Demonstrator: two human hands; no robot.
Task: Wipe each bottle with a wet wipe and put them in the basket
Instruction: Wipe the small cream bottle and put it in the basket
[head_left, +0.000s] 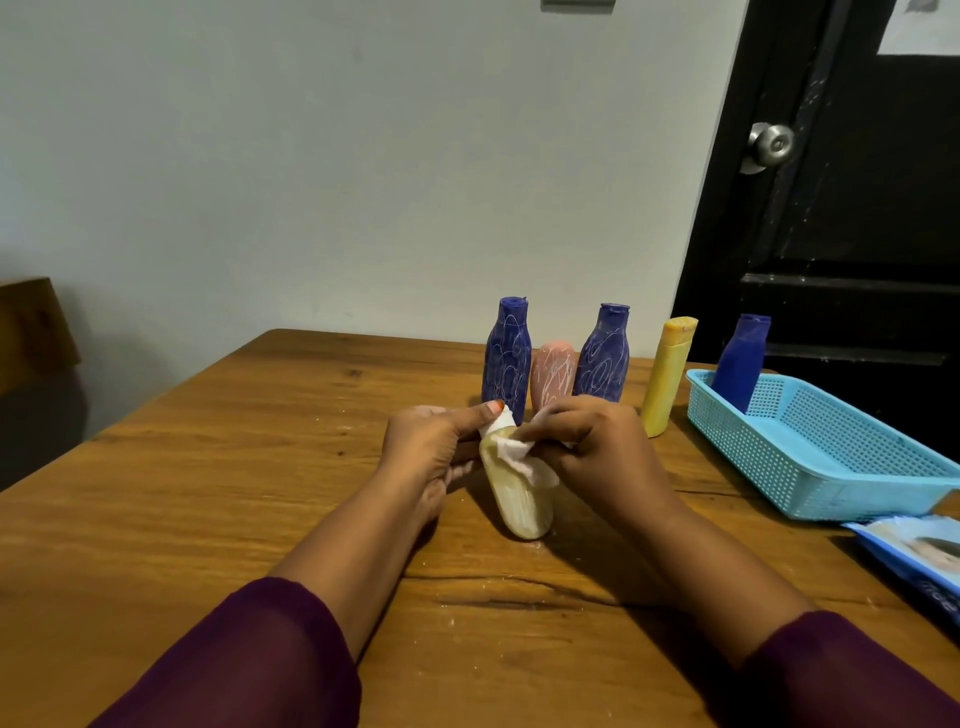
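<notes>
A cream bottle (519, 499) stands tilted on the wooden table (208, 493) in front of me. My left hand (431, 441) grips its upper part. My right hand (592, 447) presses a white wet wipe (511, 449) against the bottle's top. Behind my hands stand two dark blue bottles with scribbles (506, 358) (602, 358) and a pink bottle (553, 374) between them. A yellow bottle (667, 374) stands further right. A light blue basket (831, 457) at the right holds one clean blue bottle (740, 364) upright.
A blue pack of wet wipes (919, 561) lies at the table's right edge, in front of the basket. A black door with a metal knob (771, 145) is behind the basket. A wooden chair back (31, 332) shows at the far left.
</notes>
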